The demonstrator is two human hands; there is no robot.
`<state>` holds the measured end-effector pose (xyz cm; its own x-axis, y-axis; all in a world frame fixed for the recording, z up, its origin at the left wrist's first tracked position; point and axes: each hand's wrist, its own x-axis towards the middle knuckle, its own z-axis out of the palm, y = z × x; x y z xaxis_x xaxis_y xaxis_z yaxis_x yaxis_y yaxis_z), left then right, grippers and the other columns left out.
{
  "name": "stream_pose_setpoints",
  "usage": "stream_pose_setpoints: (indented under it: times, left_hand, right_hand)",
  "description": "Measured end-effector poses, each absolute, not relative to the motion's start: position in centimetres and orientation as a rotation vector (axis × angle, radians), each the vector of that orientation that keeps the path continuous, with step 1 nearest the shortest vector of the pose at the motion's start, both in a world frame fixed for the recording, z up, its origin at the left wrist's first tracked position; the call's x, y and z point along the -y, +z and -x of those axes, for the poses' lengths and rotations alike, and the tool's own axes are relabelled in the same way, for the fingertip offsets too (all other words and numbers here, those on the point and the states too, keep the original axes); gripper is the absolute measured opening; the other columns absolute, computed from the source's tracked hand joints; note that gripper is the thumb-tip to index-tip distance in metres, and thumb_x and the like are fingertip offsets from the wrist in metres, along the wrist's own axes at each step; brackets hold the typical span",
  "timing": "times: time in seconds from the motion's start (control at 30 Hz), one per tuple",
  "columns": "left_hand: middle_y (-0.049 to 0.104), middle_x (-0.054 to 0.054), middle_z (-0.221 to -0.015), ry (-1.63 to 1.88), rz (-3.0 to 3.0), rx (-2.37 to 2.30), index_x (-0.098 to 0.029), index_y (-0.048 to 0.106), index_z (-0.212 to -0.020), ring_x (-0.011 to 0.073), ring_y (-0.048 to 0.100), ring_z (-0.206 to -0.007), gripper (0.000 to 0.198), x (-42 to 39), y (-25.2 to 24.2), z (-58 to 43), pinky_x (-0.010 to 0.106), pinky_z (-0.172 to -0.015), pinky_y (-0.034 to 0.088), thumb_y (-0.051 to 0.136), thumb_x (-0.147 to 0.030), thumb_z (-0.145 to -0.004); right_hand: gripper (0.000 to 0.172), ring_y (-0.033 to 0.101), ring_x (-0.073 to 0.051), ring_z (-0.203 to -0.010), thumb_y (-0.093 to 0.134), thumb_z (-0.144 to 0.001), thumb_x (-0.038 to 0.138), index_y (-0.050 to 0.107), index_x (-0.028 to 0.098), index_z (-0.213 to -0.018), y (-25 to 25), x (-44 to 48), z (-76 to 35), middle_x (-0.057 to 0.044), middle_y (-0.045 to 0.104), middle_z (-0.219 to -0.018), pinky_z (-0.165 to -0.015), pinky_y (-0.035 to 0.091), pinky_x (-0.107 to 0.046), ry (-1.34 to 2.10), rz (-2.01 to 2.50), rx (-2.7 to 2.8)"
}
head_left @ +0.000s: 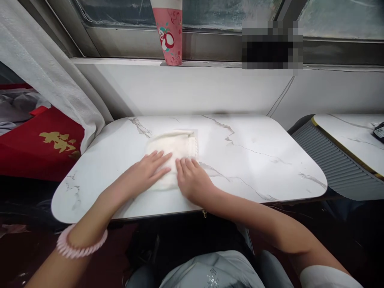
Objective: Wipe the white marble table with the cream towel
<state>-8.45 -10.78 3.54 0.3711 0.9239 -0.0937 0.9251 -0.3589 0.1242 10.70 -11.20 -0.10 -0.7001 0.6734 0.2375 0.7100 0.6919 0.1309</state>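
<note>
In the head view I see my left hand point(147, 170) and right hand point(192, 180) lying flat, fingers spread and gripping nothing, pressed side by side on a folded white cloth point(174, 150). The cloth lies on the marble table point(255, 160), below a pink cup point(170, 34) on the sill.

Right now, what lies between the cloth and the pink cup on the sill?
Head view: bare marble tabletop, then blank white wall below the cup; nothing sits beyond the cloth.
</note>
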Motion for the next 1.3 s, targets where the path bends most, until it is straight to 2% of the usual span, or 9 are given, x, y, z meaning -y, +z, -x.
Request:
stream_pose_setpoints:
  times: [0.23,0.33,0.4,0.53,0.77,0.87,1.03,1.17,1.3]
  left_hand:
    - [0.028,0.015,-0.157,-0.022,-2.416,-1.809,-0.019,0.029,-0.151,0.0266,0.028,-0.144,0.054,-0.9,2.7,6.5,0.052,-0.113,0.025,0.019,-0.039,-0.103]
    - [0.028,0.015,-0.157,0.053,-2.386,-1.850,-0.021,0.026,-0.152,0.0254,0.024,-0.145,0.052,-3.1,2.7,5.6,0.056,-0.115,0.018,0.014,-0.036,-0.104]
    - [0.030,0.015,-0.156,0.065,-2.398,-1.871,-0.021,0.026,-0.153,0.0248,0.024,-0.145,0.051,-3.1,2.4,5.3,0.055,-0.115,0.017,0.016,-0.033,-0.104]
    - [0.043,0.017,-0.146,0.052,-2.473,-1.974,-0.017,0.033,-0.150,0.0270,0.037,-0.137,0.050,-0.5,1.8,5.7,0.052,-0.111,0.028,0.023,-0.029,-0.102]
    - [0.056,0.019,-0.132,0.009,-2.591,-1.981,-0.012,0.046,-0.141,0.0308,0.051,-0.122,0.049,8.6,1.9,9.5,0.049,-0.101,0.041,0.028,-0.030,-0.099]
    - [0.054,0.018,-0.136,0.117,-2.556,-2.008,-0.014,0.048,-0.141,0.0321,0.048,-0.128,0.050,13.4,1.3,11.6,0.052,-0.104,0.039,0.028,-0.032,-0.098]
    - [0.050,0.011,-0.143,0.384,-2.431,-2.139,-0.022,0.047,-0.143,0.0287,0.040,-0.137,0.050,20.0,-0.5,13.8,0.052,-0.113,0.031,0.026,-0.039,-0.101]
    - [0.050,0.009,-0.144,0.473,-2.305,-2.236,-0.024,0.048,-0.142,0.0265,0.038,-0.139,0.050,21.5,-1.1,15.2,0.051,-0.115,0.028,0.026,-0.044,-0.101]
    - [0.039,0.006,-0.153,0.346,-2.215,-2.210,-0.027,0.043,-0.145,0.0252,0.027,-0.145,0.054,20.3,-1.2,17.8,0.053,-0.115,0.024,0.019,-0.046,-0.100]
  right_hand:
    - [0.062,0.024,-0.035,-0.145,0.032,-0.100,0.028,0.023,-0.009,-0.149,0.5,2.9,-9.2,-0.027,0.023,-0.155,-0.118,0.014,-0.056,0.054,1.486,2.660]
    - [0.067,0.019,-0.035,-0.147,0.034,-0.100,0.033,0.019,-0.009,-0.150,1.0,1.1,-9.1,-0.028,0.019,-0.156,-0.119,0.010,-0.055,0.094,1.515,2.672]
    - [0.068,0.019,-0.034,-0.147,0.033,-0.100,0.035,0.021,-0.009,-0.150,1.3,0.7,-9.1,-0.029,0.021,-0.156,-0.119,0.009,-0.053,0.105,1.535,2.691]
    - [0.069,0.023,-0.035,-0.146,0.037,-0.099,0.037,0.025,-0.009,-0.149,1.9,1.8,-8.8,-0.028,0.025,-0.155,-0.118,0.019,-0.048,0.089,1.464,2.787]
    - [0.058,0.051,-0.040,-0.128,0.037,-0.099,0.030,0.045,-0.014,-0.136,2.3,9.5,-5.8,-0.035,0.050,-0.134,-0.101,0.041,-0.053,-0.230,1.103,2.935]
    - [0.055,0.057,-0.042,-0.121,0.042,-0.096,0.027,0.049,-0.014,-0.133,1.7,13.6,-4.6,-0.035,0.054,-0.129,-0.095,0.045,-0.056,-0.351,0.892,2.938]
    - [0.063,0.058,-0.042,-0.119,0.046,-0.092,0.032,0.047,-0.017,-0.132,-0.5,18.8,-3.7,-0.038,0.058,-0.123,-0.100,0.041,-0.057,-0.351,0.721,2.736]
    - [0.068,0.053,-0.041,-0.125,0.045,-0.091,0.032,0.040,-0.017,-0.137,-1.2,20.2,-3.0,-0.039,0.051,-0.131,-0.108,0.035,-0.056,-0.348,0.694,2.657]
    - [0.067,0.049,-0.038,-0.130,0.035,-0.098,0.035,0.034,-0.015,-0.142,0.1,19.6,-1.5,-0.038,0.046,-0.136,-0.110,0.035,-0.053,-0.224,0.786,2.734]
